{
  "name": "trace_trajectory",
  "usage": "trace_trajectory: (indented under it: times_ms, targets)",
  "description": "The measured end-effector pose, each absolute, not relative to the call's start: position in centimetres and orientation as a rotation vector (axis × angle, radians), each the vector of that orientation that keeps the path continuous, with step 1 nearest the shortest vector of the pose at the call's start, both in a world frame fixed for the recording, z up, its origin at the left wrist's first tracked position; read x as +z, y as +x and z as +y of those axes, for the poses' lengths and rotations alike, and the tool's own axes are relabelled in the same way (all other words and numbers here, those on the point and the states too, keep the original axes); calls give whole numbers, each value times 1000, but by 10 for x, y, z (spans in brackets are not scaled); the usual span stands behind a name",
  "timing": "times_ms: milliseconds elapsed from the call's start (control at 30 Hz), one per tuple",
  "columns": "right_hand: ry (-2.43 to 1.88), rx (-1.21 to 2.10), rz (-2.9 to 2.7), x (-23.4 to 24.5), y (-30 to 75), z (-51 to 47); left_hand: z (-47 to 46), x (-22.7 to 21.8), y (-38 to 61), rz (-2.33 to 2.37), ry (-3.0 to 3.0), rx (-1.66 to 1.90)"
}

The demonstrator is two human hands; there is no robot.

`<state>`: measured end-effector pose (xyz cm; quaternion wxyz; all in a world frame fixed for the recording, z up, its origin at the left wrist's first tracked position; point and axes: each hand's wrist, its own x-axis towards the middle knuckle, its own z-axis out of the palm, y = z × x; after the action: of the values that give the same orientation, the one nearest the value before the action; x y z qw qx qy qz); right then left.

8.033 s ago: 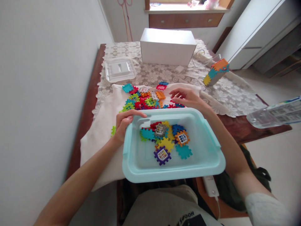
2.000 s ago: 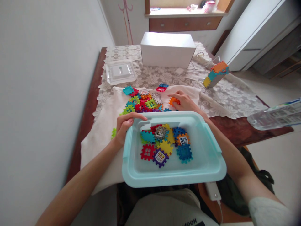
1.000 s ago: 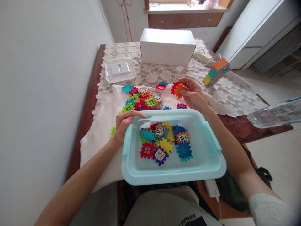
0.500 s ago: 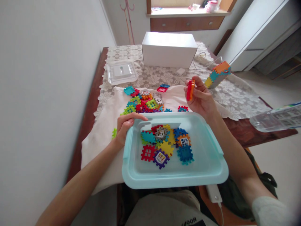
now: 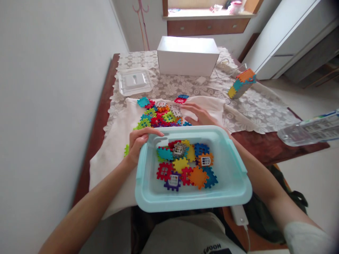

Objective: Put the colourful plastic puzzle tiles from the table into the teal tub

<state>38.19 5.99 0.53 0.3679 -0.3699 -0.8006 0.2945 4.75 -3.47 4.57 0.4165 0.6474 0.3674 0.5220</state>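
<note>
A pale blue plastic bin (image 5: 235, 192) rests at the table's near edge over my lap, with several coloured interlocking tiles inside, among them an orange tile (image 5: 198, 177) and a red tile (image 5: 186, 175). My left hand (image 5: 139, 140) grips the bin's far left rim. My right hand (image 5: 197, 114) lies beyond the bin on the white cloth (image 5: 116, 141), fingers stretched out towards the pile of loose tiles (image 5: 161, 114), holding nothing.
A white box (image 5: 188, 55) stands at the back of the lace-covered table (image 5: 254, 106). A clear lid (image 5: 135, 81) lies at the back left. A built tile block (image 5: 242, 83) sits at the right. A plastic bottle (image 5: 309, 128) juts in from the right. The wall runs along the left.
My right hand lifted an orange and a red tile from the cloth, and they now lie in the bin. That hand is back at the pile, empty. My left hand stayed on the rim.
</note>
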Motion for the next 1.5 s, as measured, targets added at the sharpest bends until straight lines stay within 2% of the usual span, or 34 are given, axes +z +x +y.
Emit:
trace_trajectory:
  times_ms: [133, 533, 1033, 1233, 1500]
  targets:
    - [-939, 786, -2366, -4, 381, 62, -34, 45, 48, 905, 1621, 1311]
    - [-935, 770, -2425, -5, 386, 66, -33, 44, 47, 867, 1637, 1300]
    - [-1091, 703, -2398, 11, 388, 59, -32, 40, 48, 832, 1627, 1323]
    - [-1170, 689, -2161, 13, 388, 47, -33, 40, 47, 866, 1628, 1317]
    - [-845, 878, -2461, -4, 386, 69, -33, 39, 47, 878, 1636, 1312]
